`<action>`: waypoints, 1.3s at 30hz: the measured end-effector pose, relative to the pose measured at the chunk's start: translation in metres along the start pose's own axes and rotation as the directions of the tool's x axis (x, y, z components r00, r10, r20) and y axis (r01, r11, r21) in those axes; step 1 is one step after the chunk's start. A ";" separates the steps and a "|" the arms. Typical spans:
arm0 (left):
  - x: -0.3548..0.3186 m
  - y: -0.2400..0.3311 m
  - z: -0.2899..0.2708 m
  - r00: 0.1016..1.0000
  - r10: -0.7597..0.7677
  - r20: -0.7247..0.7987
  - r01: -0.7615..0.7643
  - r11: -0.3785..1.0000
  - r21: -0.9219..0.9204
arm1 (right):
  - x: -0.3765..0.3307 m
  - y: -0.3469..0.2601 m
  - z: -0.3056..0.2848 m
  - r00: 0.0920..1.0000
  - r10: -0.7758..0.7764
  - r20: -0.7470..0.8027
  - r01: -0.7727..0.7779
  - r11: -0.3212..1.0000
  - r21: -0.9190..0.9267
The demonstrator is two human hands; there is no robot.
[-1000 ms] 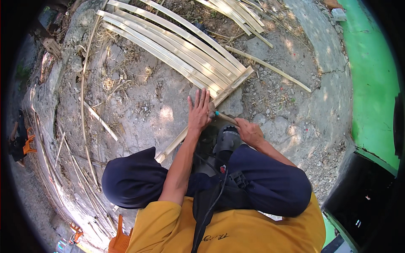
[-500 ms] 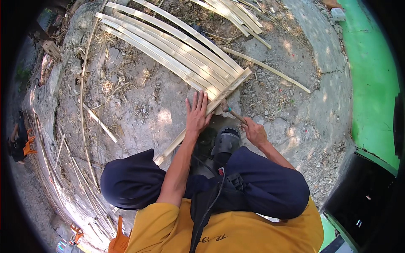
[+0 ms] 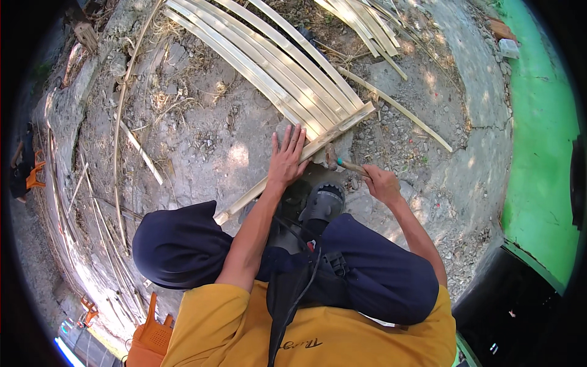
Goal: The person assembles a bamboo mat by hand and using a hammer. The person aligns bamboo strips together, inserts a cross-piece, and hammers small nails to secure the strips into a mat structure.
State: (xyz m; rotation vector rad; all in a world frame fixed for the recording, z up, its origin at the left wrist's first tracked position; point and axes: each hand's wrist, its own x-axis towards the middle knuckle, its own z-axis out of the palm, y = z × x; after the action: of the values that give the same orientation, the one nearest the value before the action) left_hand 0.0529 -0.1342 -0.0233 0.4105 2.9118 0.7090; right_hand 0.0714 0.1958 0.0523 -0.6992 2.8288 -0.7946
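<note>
Head view, looking down at a person squatting on bare, stony ground (image 3: 202, 153). The left hand (image 3: 286, 160) lies flat, fingers spread and extended, pressing on a long bamboo crosspiece (image 3: 293, 160) where it meets a row of split bamboo slats (image 3: 287, 73). The right hand (image 3: 380, 183) is closed around the handle of a small hammer (image 3: 340, 163), whose head sits just beside the crosspiece, close to the left fingertips. The crosspiece lies on the ground directly ahead of the knees; its long axis runs diagonally, from a lower-left end near the left knee to an upper-right end beyond the hammer. The slats cross it and fan away toward the upper left in gentle curves, side by side and nearly touching, their near ends resting against the crosspiece. A separate bundle of strips (image 3: 361, 18) lies farther off at the top, and a single loose strip (image 3: 397, 109) lies to its right. Loose thin canes (image 3: 119, 122) curve along the left margin. To do this step well, it appears best to keep the flat palm bearing down so the crosspiece cannot shift, to hold the fingertips clear of the hammer head, and to strike squarely with short, controlled blows; whether a nail is present cannot be told.
</note>
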 end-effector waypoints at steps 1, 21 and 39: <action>0.001 0.001 0.000 1.000 0.003 0.008 -0.003 1.000 0.007 | 0.005 0.004 -0.003 0.997 -0.063 0.048 0.066 0.996 -0.055; 0.002 0.003 0.003 1.000 0.017 0.003 -0.017 1.000 0.002 | 0.031 0.015 -0.001 0.973 -0.221 0.071 0.224 0.974 -0.041; 0.000 0.003 0.001 1.000 0.011 -0.003 -0.011 1.000 0.013 | 0.014 -0.036 0.032 0.973 0.232 0.016 -0.231 0.955 0.184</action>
State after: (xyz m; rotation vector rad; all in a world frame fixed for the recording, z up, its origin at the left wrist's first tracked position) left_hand 0.0539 -0.1314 -0.0232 0.4273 2.9209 0.6927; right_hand 0.0814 0.1471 0.0437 -0.3317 2.7259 -0.9986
